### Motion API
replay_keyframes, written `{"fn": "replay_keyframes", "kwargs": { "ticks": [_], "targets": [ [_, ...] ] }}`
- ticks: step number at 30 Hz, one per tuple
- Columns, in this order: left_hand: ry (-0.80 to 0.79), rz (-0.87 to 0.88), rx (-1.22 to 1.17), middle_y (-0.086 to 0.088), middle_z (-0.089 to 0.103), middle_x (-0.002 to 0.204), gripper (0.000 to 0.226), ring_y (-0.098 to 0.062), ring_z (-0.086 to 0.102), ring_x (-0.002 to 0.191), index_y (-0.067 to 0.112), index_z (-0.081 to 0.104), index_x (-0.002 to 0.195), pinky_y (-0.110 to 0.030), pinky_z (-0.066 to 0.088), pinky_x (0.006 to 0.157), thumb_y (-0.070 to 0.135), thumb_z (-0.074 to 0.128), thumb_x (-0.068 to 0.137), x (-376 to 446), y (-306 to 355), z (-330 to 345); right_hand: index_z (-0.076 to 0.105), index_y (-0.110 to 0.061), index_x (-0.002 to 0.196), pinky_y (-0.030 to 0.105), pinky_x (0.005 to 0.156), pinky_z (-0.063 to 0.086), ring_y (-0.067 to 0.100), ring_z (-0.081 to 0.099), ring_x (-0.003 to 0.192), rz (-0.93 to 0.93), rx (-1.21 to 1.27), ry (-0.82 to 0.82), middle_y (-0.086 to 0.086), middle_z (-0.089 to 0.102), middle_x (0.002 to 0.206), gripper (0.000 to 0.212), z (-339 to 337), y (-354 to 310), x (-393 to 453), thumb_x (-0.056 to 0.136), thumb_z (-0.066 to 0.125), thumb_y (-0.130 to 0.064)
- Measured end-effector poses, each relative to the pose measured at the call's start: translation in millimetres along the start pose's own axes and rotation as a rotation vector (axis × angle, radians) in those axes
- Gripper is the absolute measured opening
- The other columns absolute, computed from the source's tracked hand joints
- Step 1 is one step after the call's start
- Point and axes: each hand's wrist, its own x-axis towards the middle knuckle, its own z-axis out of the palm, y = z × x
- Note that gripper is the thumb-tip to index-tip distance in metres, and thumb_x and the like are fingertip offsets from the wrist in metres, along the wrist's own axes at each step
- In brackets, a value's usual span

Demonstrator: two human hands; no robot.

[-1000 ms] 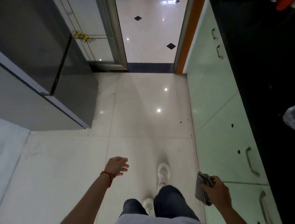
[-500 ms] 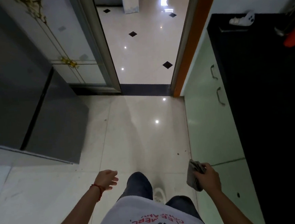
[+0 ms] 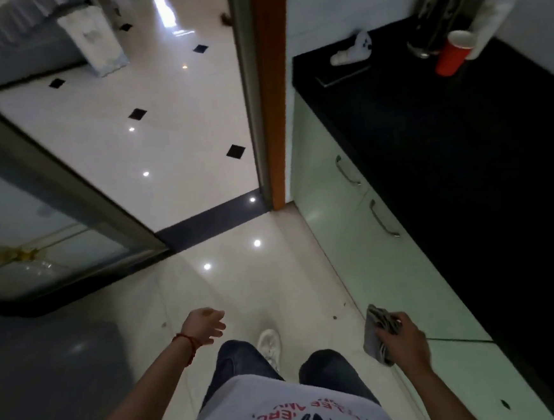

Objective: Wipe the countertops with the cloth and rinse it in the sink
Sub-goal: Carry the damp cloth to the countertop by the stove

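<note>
Head view shows the right hand gripping a bunched grey cloth low beside the pale green cabinet fronts, kept off the long black stone countertop on the right, likely carried toward a stretch to wipe. The left hand hangs with fingers loose, holding nothing, over the glossy floor. A red paper cup stands at the far end.

I have walked nearer the doorway, so the fridge has slid out of view on my left, the far end of the black countertop with its red cup has come closer, and my white shoe has stepped forward.
</note>
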Motion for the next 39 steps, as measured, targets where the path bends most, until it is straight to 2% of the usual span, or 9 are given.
{"fn": "replay_keyframes", "kwargs": {
  "ticks": [8,12,21,25,27,31,33,36,39],
  "targets": [
    [-0.171,0.161,0.309,-0.01,0.063,0.083,0.015,-0.023,0.058,0.075,0.006,0.058,0.095,-0.028,0.046,0.067,0.02,0.052,0.091,55.3,134.4,51.0,0.058,-0.014,0.109,0.034,0.073,0.048,0.032,0.063,0.093,0.27,0.136,0.163,0.015,0.069,0.101,0.031,-11.2,2.4,7.4,0.082,0.061,-0.029],
    [-0.275,0.219,0.474,-0.006,0.062,0.077,0.015,-0.021,0.058,0.074,0.014,0.057,0.079,-0.027,0.046,0.065,0.02,0.051,0.092,60.1,175.7,103.3,0.058,-0.013,0.105,0.033,0.067,0.049,0.028,0.062,0.082,0.339,0.23,0.197,0.009,0.065,0.083,0.026,-26.6,7.9,18.2,0.084,0.058,-0.028],
    [-0.483,0.422,0.756,-0.003,0.063,0.075,0.014,-0.019,0.06,0.069,0.011,0.058,0.08,-0.02,0.045,0.059,0.017,0.052,0.09,35.6,247.8,186.4,0.06,-0.023,0.1,0.037,0.071,0.052,0.025,0.064,0.081,0.374,0.398,0.225,0.005,0.071,0.086,0.028,-59.9,-2.3,17.5,0.073,0.061,-0.018],
    [-0.63,0.655,0.806,-0.005,0.065,0.078,0.023,-0.012,0.063,0.072,0.017,0.058,0.073,-0.015,0.045,0.065,0.039,0.053,0.076,7.7,289.0,210.2,0.056,-0.027,0.093,0.021,0.058,0.046,0.009,0.059,0.071,0.283,0.492,0.307,-0.003,0.064,0.079,0.026,-89.6,-23.6,13.7,0.074,0.068,-0.014],
    [-0.673,0.778,0.791,0.002,0.065,0.078,0.011,-0.002,0.063,0.07,0.028,0.058,0.076,-0.009,0.048,0.063,0.026,0.056,0.086,3.9,310.5,224.9,0.054,-0.028,0.094,0.011,0.052,0.045,-0.001,0.056,0.072,0.218,0.537,0.384,-0.01,0.061,0.079,0.029,-107.2,-36.3,19.5,0.075,0.071,-0.012],
    [-0.652,1.094,0.878,0.009,0.064,0.083,0.015,0.015,0.06,0.078,0.025,0.062,0.091,-0.007,0.049,0.073,0.011,0.056,0.088,11.0,354.8,257.3,0.057,-0.024,0.097,0.009,0.055,0.049,0.0,0.059,0.08,0.171,0.681,0.539,-0.013,0.061,0.085,0.031,-146.0,-63.4,48.5,0.075,0.073,-0.01],
    [-0.614,1.25,0.918,-0.004,0.067,0.098,0.022,0.002,0.062,0.09,0.011,0.064,0.105,-0.025,0.052,0.084,0.019,0.056,0.087,15.9,375.3,273.5,0.058,-0.024,0.099,0.012,0.06,0.049,0.003,0.061,0.082,0.147,0.708,0.609,-0.012,0.063,0.087,0.031,-167.5,-74.2,69.7,0.075,0.074,-0.013],
    [-0.426,1.476,1.122,-0.013,0.058,0.127,0.048,-0.027,0.053,0.12,0.009,0.059,0.12,-0.042,0.044,0.1,0.038,0.048,0.083,30.1,399.3,297.2,0.058,-0.023,0.107,0.011,0.065,0.045,-0.001,0.058,0.082,0.154,0.675,0.667,-0.016,0.059,0.087,0.033,-200.7,-87.1,104.2,0.078,0.071,-0.015],
    [-0.252,1.559,1.363,-0.012,0.04,0.146,0.051,-0.031,0.034,0.138,0.015,0.05,0.13,-0.05,0.031,0.108,0.038,0.054,0.085,45.9,409.6,314.8,0.055,-0.022,0.116,0.017,0.071,0.048,0.007,0.058,0.09,0.218,0.633,0.715,-0.009,0.06,0.096,0.037,-231.6,-94.7,140.6,0.081,0.065,-0.015]
  ]
}}
